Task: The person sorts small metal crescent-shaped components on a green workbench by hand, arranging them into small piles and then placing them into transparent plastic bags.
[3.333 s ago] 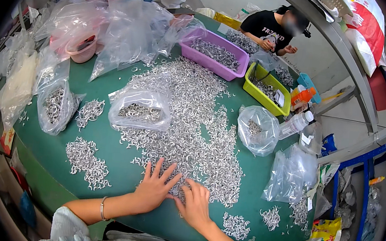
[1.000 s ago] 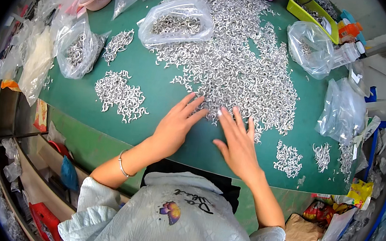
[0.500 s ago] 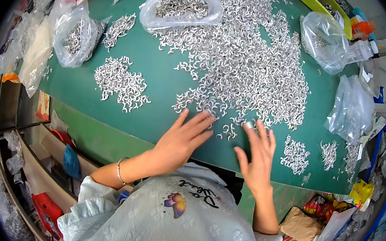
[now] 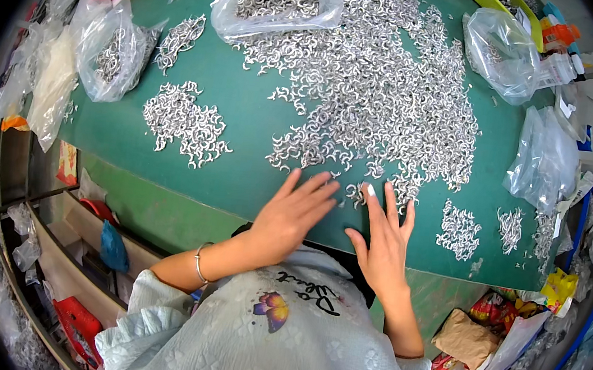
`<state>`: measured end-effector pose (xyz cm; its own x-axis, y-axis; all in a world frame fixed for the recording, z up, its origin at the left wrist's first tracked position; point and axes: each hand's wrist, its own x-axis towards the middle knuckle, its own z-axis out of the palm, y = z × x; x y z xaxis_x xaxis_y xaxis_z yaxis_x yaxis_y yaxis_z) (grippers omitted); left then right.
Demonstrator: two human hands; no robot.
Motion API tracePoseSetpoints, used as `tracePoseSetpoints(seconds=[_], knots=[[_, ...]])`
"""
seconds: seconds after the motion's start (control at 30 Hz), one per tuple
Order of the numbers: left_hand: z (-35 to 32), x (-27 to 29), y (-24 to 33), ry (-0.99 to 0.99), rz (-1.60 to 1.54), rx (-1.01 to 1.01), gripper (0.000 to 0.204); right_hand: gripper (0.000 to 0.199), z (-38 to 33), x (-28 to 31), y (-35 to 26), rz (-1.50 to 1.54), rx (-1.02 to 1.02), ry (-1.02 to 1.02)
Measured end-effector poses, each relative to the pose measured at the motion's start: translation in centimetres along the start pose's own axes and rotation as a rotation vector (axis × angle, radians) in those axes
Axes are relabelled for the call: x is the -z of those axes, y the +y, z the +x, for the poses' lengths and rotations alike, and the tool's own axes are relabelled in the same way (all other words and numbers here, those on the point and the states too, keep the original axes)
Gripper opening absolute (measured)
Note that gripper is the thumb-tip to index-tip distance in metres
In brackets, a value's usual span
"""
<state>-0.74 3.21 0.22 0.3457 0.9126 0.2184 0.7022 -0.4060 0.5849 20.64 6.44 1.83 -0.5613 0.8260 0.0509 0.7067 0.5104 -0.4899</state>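
A large spread of small silvery crescent-shaped pieces [image 4: 386, 86] covers the middle and far part of the green table [image 4: 246, 118]. At its near edge my left hand [image 4: 292, 217] is held with its fingers stretched out, their tips slightly blurred. My right hand [image 4: 384, 245] lies beside it, fingers apart, with the fingertips on or just over a few loose crescents [image 4: 355, 193]. No piece shows held in either hand. Left of my left hand is a separate heap of crescents [image 4: 184, 122].
A clear plastic bag of crescents [image 4: 279, 6] lies at the back; another bag [image 4: 115, 57] stands at the left. At the right are smaller heaps [image 4: 458, 231], an opened bag [image 4: 502, 55] and a crumpled bag [image 4: 545, 157]. A yellow-green tray [image 4: 492, 3] stands far right.
My left hand has moved a little to the right, toward my right hand, which has shifted slightly left. Fewer crescents lie between the hands. The whole view has shifted slightly.
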Motion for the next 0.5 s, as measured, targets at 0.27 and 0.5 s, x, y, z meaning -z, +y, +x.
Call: tracePoseSetpoints(seconds=[0.27, 0.5], knots=[[0.5, -0.6, 0.9, -0.053, -0.118, -0.112, 0.044, 0.057, -0.1, -0.3, -0.4, 0.018, -0.032, 0.038], [0.1, -0.4, 0.9, 0.012, -0.178, -0.055, 0.045, 0.059, -1.6, -0.1, -0.4, 0.071, -0.022, 0.046]])
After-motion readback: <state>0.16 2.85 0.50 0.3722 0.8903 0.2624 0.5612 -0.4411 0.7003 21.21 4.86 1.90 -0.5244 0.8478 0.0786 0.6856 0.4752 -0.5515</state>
